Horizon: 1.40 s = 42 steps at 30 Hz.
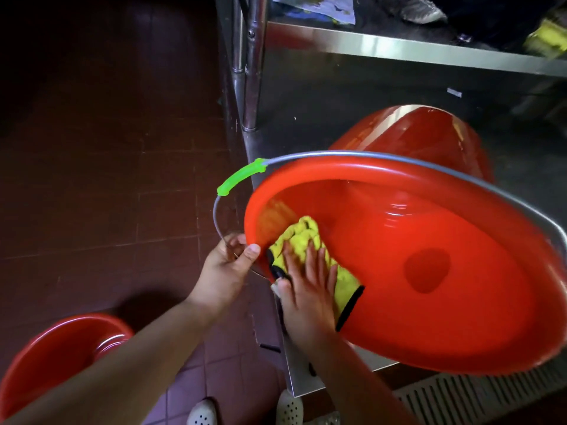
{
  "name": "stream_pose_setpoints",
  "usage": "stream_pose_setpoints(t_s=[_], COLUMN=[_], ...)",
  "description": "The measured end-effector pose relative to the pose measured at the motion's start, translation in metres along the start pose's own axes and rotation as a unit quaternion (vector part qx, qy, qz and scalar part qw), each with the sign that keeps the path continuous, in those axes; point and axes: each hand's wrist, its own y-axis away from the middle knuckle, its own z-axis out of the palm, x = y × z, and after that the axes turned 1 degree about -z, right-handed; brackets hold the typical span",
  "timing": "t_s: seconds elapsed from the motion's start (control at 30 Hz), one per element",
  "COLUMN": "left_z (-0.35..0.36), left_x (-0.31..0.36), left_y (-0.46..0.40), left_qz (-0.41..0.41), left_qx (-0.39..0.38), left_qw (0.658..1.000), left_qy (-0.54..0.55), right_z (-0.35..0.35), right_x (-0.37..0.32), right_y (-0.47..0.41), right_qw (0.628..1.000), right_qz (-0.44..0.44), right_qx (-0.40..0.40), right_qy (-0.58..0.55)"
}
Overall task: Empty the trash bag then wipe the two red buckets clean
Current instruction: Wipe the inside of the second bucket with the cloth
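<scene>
The left hand [227,268] grips the tilted bucket's [429,286] rim, while the right hand [306,289], fingers flat, presses a yellow cloth [306,240] inside it.

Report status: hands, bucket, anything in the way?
Left hand grips tilted bucket at its rim. Right hand flat, pressing yellow cloth on inner wall. Second bucket on floor. Nothing blocking.

A second red bucket [61,348] stands on the dark tiled floor [107,179].
</scene>
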Motion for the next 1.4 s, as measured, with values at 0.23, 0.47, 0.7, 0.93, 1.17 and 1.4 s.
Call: stream_pose_setpoints(t_s=[0.23,0.47,0.7,0.93,1.17,1.4], left_z=[-0.001,-0.004,0.002,0.011,0.016,0.005], left_x=[0.014,0.048,0.025,0.001,0.004,0.018], left_y=[-0.009,-0.018,-0.008,0.002,0.005,0.005], left_qz=[0.044,0.082,0.028,-0.032,0.101,0.178], left_qx=[0.022,-0.036,-0.049,-0.087,-0.093,-0.164], left_qw=[0.999,0.996,0.998,0.996,0.977,0.925], left_qy=[-0.017,0.009,0.002,0.016,-0.162,-0.292], right_z=[-0.009,-0.038,-0.035,-0.022,-0.008,-0.024], right_x=[0.024,0.098,0.11,0.058,0.019,0.075], right_y=[-0.036,-0.123,-0.144,-0.086,-0.003,-0.06], right_qw=[0.997,0.983,0.979,0.993,1.0,0.998], right_qz=[0.035,0.124,0.154,0.086,-0.026,0.01], right_qx=[0.059,0.022,-0.045,-0.01,0.015,0.019], right_qy=[0.028,0.132,0.128,0.082,0.003,0.057])
